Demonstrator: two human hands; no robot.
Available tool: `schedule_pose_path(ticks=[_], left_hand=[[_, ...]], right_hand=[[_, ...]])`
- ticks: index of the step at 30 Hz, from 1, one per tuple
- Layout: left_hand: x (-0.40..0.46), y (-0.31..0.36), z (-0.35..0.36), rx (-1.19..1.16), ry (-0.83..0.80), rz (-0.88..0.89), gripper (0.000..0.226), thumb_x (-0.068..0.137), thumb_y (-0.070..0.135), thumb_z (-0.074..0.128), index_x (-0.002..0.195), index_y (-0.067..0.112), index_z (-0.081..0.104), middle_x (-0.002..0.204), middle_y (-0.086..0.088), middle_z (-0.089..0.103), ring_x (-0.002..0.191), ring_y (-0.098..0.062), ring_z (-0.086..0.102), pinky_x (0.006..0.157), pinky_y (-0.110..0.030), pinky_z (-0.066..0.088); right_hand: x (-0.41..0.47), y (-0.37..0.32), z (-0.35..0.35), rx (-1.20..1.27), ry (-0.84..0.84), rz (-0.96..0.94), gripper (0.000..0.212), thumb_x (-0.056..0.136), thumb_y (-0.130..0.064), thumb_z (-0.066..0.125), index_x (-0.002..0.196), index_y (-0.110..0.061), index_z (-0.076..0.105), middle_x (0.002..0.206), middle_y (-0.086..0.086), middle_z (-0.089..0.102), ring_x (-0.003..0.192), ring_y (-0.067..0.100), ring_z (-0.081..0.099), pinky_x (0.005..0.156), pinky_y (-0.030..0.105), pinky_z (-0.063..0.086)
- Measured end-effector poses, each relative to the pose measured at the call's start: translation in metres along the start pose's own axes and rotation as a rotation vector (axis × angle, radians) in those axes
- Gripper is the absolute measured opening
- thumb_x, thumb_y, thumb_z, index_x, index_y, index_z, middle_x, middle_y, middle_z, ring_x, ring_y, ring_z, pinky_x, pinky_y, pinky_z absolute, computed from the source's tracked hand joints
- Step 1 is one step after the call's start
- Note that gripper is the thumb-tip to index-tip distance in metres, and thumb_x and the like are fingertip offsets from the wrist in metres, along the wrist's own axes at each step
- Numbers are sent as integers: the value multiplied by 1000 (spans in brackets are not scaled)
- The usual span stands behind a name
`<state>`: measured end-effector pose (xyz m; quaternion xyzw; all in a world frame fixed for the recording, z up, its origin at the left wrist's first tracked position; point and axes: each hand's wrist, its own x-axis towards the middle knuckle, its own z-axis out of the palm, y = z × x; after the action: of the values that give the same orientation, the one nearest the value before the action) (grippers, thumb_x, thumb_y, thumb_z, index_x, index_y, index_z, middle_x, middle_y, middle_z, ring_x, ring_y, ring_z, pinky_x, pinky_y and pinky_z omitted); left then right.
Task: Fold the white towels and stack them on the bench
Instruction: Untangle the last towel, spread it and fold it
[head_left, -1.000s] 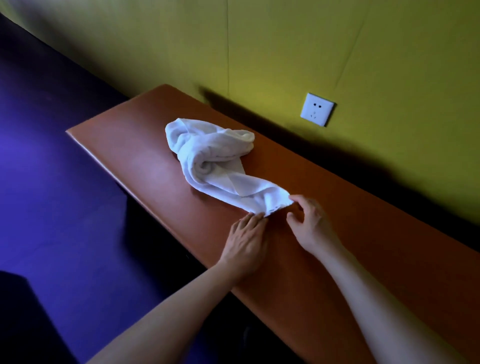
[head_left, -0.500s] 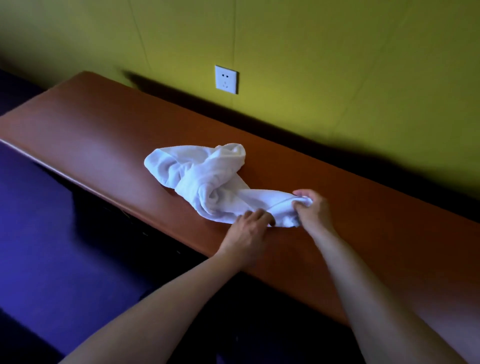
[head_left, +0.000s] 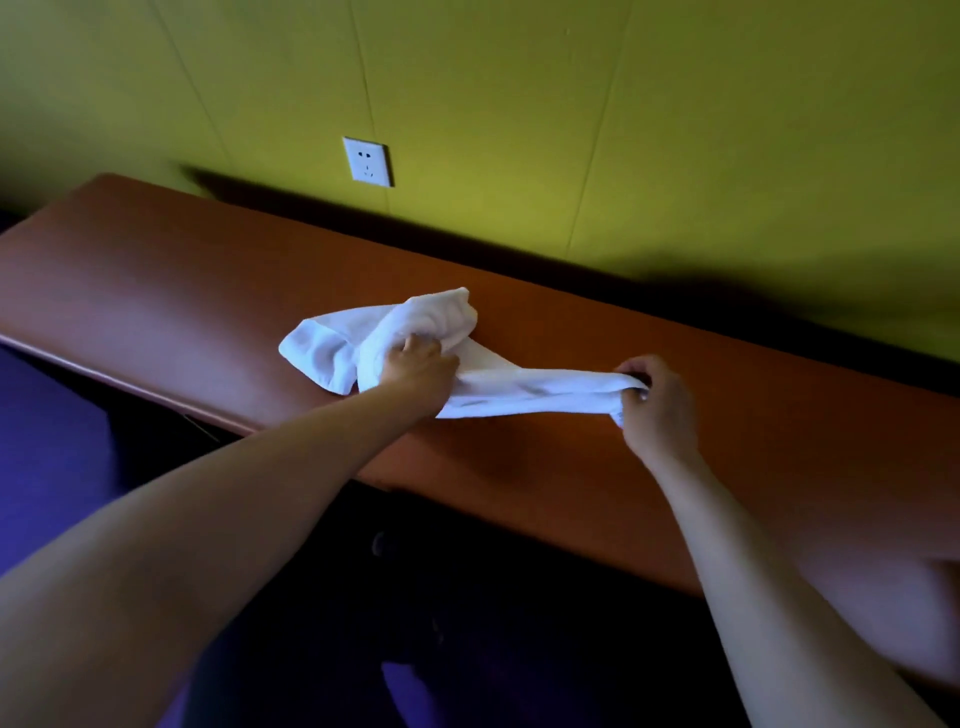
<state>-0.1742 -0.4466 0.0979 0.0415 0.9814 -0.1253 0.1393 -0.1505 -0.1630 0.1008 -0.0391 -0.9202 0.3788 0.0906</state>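
Orange bench (head_left: 208, 312); white towel (head_left: 519, 392) bunched, stretched rightward

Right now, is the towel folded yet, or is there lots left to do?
Nothing looks folded yet. The white towel is bunched up on the bench. The left hand grips the bunched part, and the right hand pinches one end, so the towel stretches between them. Spreading it flat, folding it and stacking it are all left. No stack is in view.

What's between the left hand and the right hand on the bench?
In the head view, a twisted stretch of the white towel spans from the left hand to the right hand, over the brown bench. Nothing else lies there.
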Motion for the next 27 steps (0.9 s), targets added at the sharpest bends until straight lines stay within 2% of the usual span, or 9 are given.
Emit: schedule_pose_path(ticks=[4, 7, 10, 14, 17, 20, 22, 24, 27], left_hand=[[-4, 4, -30, 121, 96, 18, 34, 97, 23, 43, 128, 33, 52, 137, 0, 52, 131, -32, 35, 105, -54, 28], [-9, 9, -37, 56, 92, 22, 37, 97, 33, 40, 133, 40, 49, 146, 1, 44, 136, -34, 31, 106, -52, 26], [-13, 15, -34, 80, 90, 199, 30, 99, 37, 44, 127, 39, 54, 150, 6, 42, 138, -28, 35, 108, -45, 30], [-24, 36, -15, 12, 85, 333, 27, 103, 29, 39, 124, 17, 49, 122, -4, 64, 113, -27, 59, 87, -37, 40], [-31, 46, -3, -26, 135, 320, 26, 102, 28, 38, 122, 14, 48, 116, -5, 63, 105, -30, 59, 86, -41, 38], [-27, 43, 7, -162, 140, 273, 20, 103, 28, 37, 108, 19, 54, 111, -5, 60, 103, -32, 60, 86, -44, 44], [-19, 35, 13, -335, 171, 223, 18, 100, 16, 43, 110, 20, 57, 118, -6, 57, 104, -34, 61, 83, -47, 49], [-9, 24, 16, -407, 200, 121, 41, 92, 1, 49, 128, 19, 53, 138, -7, 46, 114, -37, 54, 87, -45, 49], [6, 3, 19, -278, 69, -84, 81, 84, 14, 64, 153, 26, 25, 161, -1, 23, 140, -38, 29, 106, -53, 34]], right_hand=[[3, 23, -45, 21, 242, 117, 22, 95, -1, 52, 113, -8, 64, 114, 16, 67, 105, 31, 62, 75, 27, 41], [1, 42, -75, -25, 366, 203, 22, 95, -4, 50, 112, -8, 63, 115, 19, 67, 108, 38, 62, 82, 40, 49], [-2, 60, -93, -62, 387, 324, 29, 89, -4, 45, 110, -13, 63, 116, 18, 66, 109, 38, 61, 88, 43, 49], [-14, 80, -98, -372, 176, 373, 37, 83, -9, 56, 118, -22, 59, 129, 17, 57, 122, 41, 52, 103, 50, 39], [-21, 75, -81, -430, 3, 132, 40, 85, -22, 65, 125, -23, 57, 132, 9, 58, 123, 34, 53, 103, 47, 40], [-21, 56, -47, -321, -189, -38, 37, 95, -40, 59, 128, -23, 58, 131, 1, 61, 121, 27, 57, 100, 42, 43], [-19, 48, -21, -373, -357, -44, 46, 98, -51, 52, 136, -25, 52, 136, 0, 58, 123, 27, 55, 100, 41, 41], [-17, 51, -2, -471, -452, -13, 49, 96, -49, 54, 139, -25, 47, 137, 3, 57, 124, 29, 54, 98, 43, 40], [-10, 58, 8, -562, -465, 52, 31, 92, -37, 60, 118, -20, 57, 117, 6, 64, 107, 32, 59, 85, 40, 40]])
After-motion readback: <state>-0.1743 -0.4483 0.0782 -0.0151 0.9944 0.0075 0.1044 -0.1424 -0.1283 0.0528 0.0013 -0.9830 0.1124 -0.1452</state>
